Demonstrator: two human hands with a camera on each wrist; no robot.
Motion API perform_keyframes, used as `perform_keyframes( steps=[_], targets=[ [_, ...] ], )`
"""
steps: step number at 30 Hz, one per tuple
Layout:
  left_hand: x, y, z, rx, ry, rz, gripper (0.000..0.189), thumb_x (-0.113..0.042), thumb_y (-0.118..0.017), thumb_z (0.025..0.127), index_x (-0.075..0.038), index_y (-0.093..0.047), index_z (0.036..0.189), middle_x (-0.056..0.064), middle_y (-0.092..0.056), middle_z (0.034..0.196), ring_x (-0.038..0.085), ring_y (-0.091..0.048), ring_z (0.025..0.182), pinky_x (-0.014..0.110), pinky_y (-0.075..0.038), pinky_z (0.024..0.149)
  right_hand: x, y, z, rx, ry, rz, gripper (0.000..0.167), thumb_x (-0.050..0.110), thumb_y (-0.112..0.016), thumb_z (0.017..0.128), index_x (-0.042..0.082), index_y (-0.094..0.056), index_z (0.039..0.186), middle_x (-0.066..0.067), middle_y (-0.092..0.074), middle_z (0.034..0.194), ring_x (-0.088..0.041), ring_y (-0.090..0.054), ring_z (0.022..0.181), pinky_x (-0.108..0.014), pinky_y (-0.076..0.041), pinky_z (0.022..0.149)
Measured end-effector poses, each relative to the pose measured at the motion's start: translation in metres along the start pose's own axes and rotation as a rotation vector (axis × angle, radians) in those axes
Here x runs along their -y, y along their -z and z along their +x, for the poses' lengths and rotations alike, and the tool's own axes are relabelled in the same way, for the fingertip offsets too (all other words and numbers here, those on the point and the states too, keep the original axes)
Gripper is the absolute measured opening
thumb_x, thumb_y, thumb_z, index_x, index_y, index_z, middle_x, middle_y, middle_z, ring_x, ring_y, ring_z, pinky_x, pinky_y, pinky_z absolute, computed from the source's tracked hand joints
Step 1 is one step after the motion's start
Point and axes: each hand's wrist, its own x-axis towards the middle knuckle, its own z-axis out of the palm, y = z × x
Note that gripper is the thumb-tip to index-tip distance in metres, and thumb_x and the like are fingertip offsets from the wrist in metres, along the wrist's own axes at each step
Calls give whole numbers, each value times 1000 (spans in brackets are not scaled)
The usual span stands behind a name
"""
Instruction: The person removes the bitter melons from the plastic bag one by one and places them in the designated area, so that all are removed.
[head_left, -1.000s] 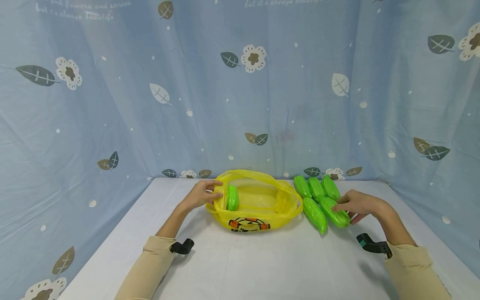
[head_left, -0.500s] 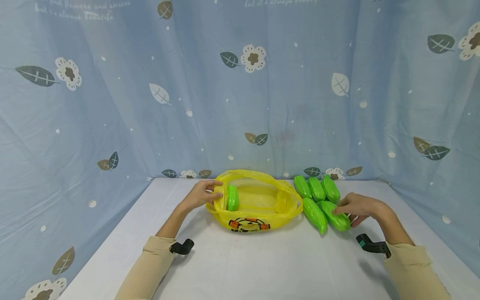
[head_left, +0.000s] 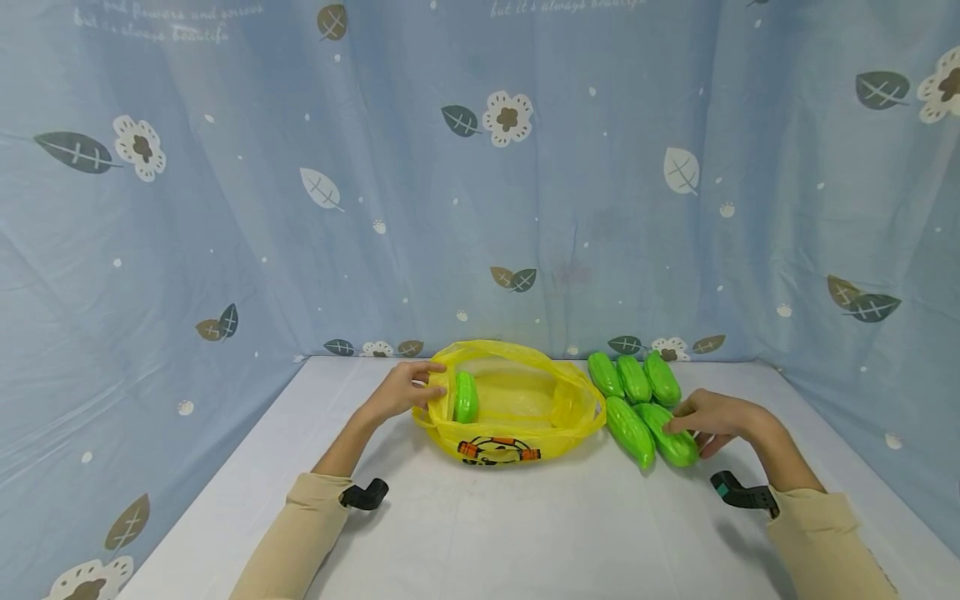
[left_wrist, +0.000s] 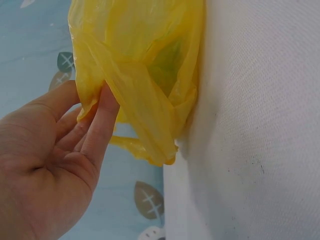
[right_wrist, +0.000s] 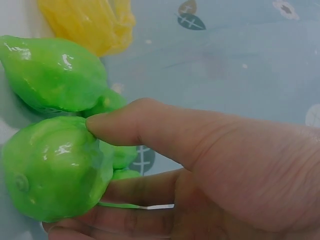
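Right hand (head_left: 716,417) pinches glossy green gourd (head_left: 670,433) right of center: likely light, stiff, slick; grip mid-body. Left hand (head_left: 401,390) pinches yellow bag (head_left: 517,433) rim.

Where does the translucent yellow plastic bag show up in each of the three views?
Head: the translucent yellow plastic bag lies centre, on the white table, its left edge held by the left hand.
Left wrist: it hangs from the top centre, pinched by that hand's fingers.
Right wrist: only a corner, top left, behind the green plastic gourds.
Shared landmark: the blue leaf-print curtain.
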Motion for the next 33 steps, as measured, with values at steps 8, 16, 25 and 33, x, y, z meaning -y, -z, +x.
perform_keyframes(
  steps=[8,16,25,33],
  targets=[
    [30,-3,13,-31,6,0,49,-14,-69,92,1,-55,136,25,-66,113,27,-73,90,41,-63,69,0,0,-1,5,6,4,71,33,-65,94,-21,-44,135,-35,-55,130,-25,-69,89,-39,-63,70],
    [29,-3,12,-40,13,-19,47,-18,-72,90,-4,-59,134,22,-67,109,25,-73,86,37,-63,66,0,1,-2,19,6,24,72,33,-65,94,-21,-43,136,-39,-49,135,-26,-70,91,-40,-63,71],
    [7,-1,3,-8,4,-15,49,-10,-68,92,6,-53,136,27,-65,111,26,-73,88,48,-62,73,0,0,-3,5,-5,19,72,34,-66,93,-20,-45,135,-33,-56,128,-24,-70,88,-39,-63,71],
    [-5,0,-3,-12,-6,-8,48,-9,-68,92,7,-54,135,27,-65,109,25,-72,88,49,-62,73,2,1,-6,-11,-14,3,61,37,-64,94,-12,-57,129,-16,-68,110,-22,-69,84,-37,-63,69]
  ],
)
